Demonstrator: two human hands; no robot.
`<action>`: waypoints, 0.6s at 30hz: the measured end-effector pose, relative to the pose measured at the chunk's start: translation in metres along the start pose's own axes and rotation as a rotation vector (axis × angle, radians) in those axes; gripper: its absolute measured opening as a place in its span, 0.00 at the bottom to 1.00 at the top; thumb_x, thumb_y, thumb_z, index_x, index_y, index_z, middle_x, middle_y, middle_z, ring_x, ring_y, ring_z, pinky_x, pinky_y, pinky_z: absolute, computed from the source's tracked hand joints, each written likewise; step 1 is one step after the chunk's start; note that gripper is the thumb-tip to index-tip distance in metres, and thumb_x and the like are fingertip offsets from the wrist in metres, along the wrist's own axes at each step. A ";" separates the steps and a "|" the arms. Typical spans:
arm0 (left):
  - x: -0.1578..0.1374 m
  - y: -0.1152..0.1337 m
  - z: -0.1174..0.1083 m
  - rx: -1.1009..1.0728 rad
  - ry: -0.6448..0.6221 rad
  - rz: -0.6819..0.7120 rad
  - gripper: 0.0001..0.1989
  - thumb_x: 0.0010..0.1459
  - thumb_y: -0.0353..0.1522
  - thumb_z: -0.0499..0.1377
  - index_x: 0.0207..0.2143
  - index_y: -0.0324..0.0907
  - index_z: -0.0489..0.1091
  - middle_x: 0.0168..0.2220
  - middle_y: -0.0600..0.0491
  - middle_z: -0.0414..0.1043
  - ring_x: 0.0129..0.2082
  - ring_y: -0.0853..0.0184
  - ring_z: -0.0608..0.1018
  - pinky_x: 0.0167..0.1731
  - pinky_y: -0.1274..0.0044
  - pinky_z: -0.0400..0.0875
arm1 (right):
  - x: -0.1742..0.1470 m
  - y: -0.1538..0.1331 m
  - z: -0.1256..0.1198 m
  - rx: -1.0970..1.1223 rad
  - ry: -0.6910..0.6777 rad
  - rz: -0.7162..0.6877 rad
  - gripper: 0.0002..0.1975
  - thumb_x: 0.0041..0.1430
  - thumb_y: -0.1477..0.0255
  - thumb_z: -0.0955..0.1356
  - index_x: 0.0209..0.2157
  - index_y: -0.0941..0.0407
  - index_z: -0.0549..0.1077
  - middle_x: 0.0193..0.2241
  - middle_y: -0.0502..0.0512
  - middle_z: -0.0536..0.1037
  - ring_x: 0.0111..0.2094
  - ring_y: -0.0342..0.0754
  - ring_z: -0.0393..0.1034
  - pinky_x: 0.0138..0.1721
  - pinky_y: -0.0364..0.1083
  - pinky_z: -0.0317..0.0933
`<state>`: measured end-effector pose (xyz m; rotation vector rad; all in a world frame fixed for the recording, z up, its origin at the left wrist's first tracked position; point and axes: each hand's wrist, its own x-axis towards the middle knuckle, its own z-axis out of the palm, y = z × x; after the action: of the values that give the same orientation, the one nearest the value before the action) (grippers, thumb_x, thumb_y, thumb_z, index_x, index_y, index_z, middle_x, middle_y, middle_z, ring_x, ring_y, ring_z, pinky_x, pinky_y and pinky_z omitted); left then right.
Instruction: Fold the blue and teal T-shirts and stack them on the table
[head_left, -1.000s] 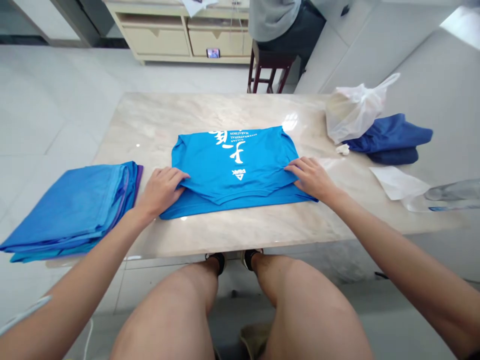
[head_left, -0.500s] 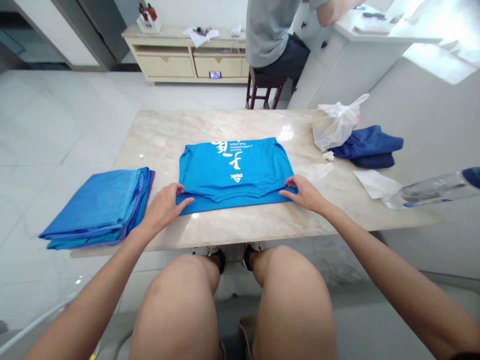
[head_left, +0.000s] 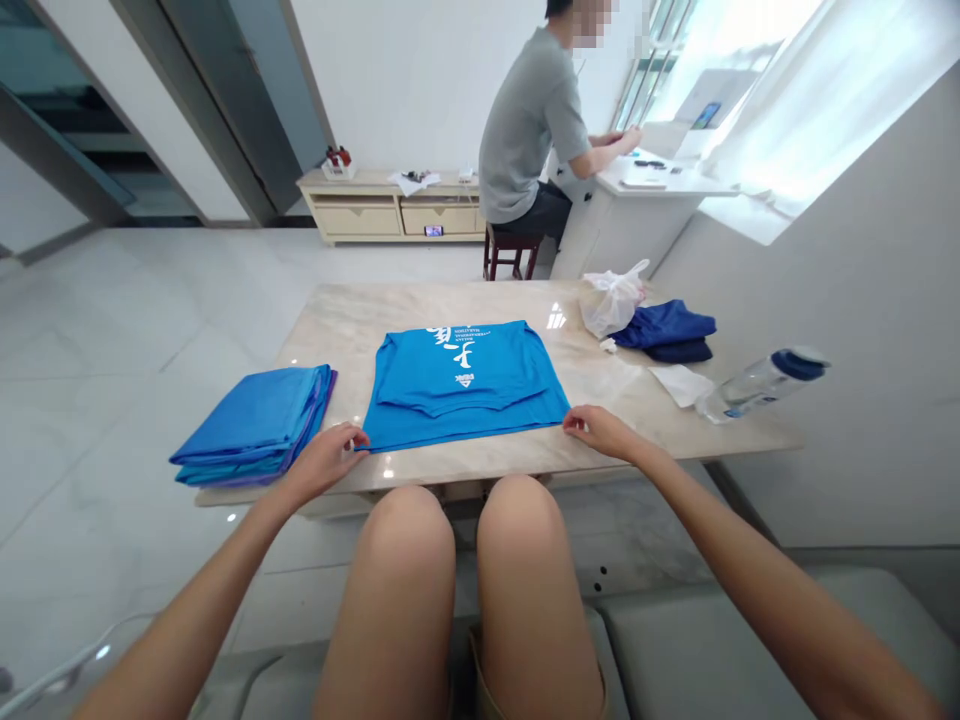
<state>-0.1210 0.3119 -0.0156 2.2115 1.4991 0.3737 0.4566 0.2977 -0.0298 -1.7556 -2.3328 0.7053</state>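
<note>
A blue T-shirt [head_left: 480,395] with white printing lies partly folded on the marble-look table, its neckline folded back short of the near edge. My left hand [head_left: 334,455] pinches the shirt's near left corner between thumb and fingers. At the near right corner, my right hand [head_left: 602,432] has its fingers closed on the cloth too. Left of the shirt, close beside my left hand, sits a stack of folded blue and purple garments [head_left: 255,415].
On the table [head_left: 337,320], a white plastic bag [head_left: 611,303], dark blue cloth [head_left: 667,328], white paper [head_left: 681,383] and a clear bottle [head_left: 750,388] lie to the right. A person [head_left: 525,130] sits on a stool beyond, near a low cabinet [head_left: 367,222].
My hands have moved from the shirt's folded neckline to its near corners, and the fingers have closed. The view has tilted up, showing more of the seated person.
</note>
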 end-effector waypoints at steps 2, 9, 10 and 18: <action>0.012 0.000 0.000 -0.031 0.067 -0.094 0.18 0.63 0.49 0.57 0.39 0.47 0.77 0.39 0.48 0.83 0.40 0.56 0.82 0.44 0.67 0.75 | 0.012 0.005 0.002 -0.004 0.096 0.074 0.07 0.70 0.71 0.70 0.42 0.54 0.83 0.41 0.58 0.87 0.41 0.53 0.80 0.45 0.46 0.67; 0.095 0.022 0.024 0.072 0.134 -0.504 0.23 0.66 0.53 0.56 0.42 0.46 0.79 0.44 0.42 0.87 0.46 0.48 0.85 0.41 0.67 0.75 | 0.098 0.013 0.038 -0.095 0.501 0.306 0.20 0.72 0.54 0.68 0.41 0.56 0.81 0.43 0.69 0.83 0.49 0.63 0.77 0.57 0.59 0.70; 0.104 0.023 0.027 0.103 0.123 -0.545 0.25 0.66 0.56 0.55 0.41 0.46 0.80 0.43 0.41 0.87 0.47 0.46 0.85 0.41 0.66 0.75 | 0.108 0.014 0.043 -0.094 0.529 0.354 0.22 0.72 0.51 0.68 0.40 0.56 0.81 0.43 0.71 0.82 0.50 0.65 0.76 0.57 0.63 0.70; 0.122 0.014 0.035 0.119 0.123 -0.541 0.16 0.65 0.49 0.61 0.38 0.48 0.81 0.42 0.45 0.87 0.47 0.48 0.85 0.43 0.66 0.76 | 0.128 0.002 0.039 -0.047 0.483 0.422 0.18 0.70 0.55 0.69 0.41 0.55 0.81 0.46 0.70 0.83 0.54 0.70 0.75 0.59 0.67 0.68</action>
<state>-0.0480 0.4129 -0.0410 1.7857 2.1482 0.2492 0.4040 0.4074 -0.0862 -2.1703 -1.6985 0.2256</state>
